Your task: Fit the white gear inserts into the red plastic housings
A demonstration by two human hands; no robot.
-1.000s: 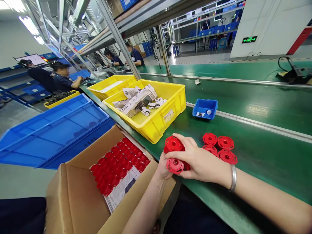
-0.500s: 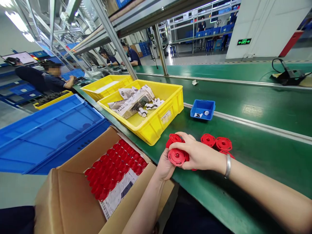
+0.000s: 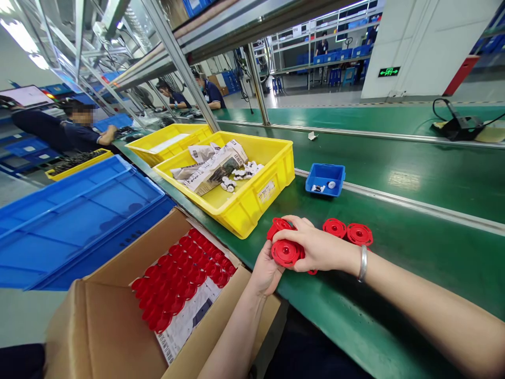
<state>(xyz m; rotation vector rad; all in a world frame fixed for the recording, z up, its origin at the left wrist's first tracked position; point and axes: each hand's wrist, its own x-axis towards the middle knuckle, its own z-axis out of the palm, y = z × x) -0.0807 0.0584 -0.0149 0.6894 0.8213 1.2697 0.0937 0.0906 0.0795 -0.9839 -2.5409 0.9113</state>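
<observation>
Two red round plastic spools are held together over the near edge of the green bench. My right hand (image 3: 321, 248) grips the front red spool (image 3: 285, 253) from above and the right, its fingers curled across the pair. From below and the left, my left hand (image 3: 265, 271) closes round the rear red spool (image 3: 279, 226); some of its fingers are hidden behind the spools. Beyond my right wrist, more red spools (image 3: 334, 228) stand on the bench, partly covered by the forearm.
An open cardboard box (image 3: 114, 321) at lower left holds rows of red spools (image 3: 185, 273). A yellow crate (image 3: 272, 187) contains newspaper and small white parts. Behind my hands sits a small blue bin (image 3: 325, 173) with a few white pieces. Metal uprights (image 3: 258, 84) support an overhead shelf.
The whole view has shifted slightly. Both hands keep the same hold on the two red spools, with hardly any visible movement.
</observation>
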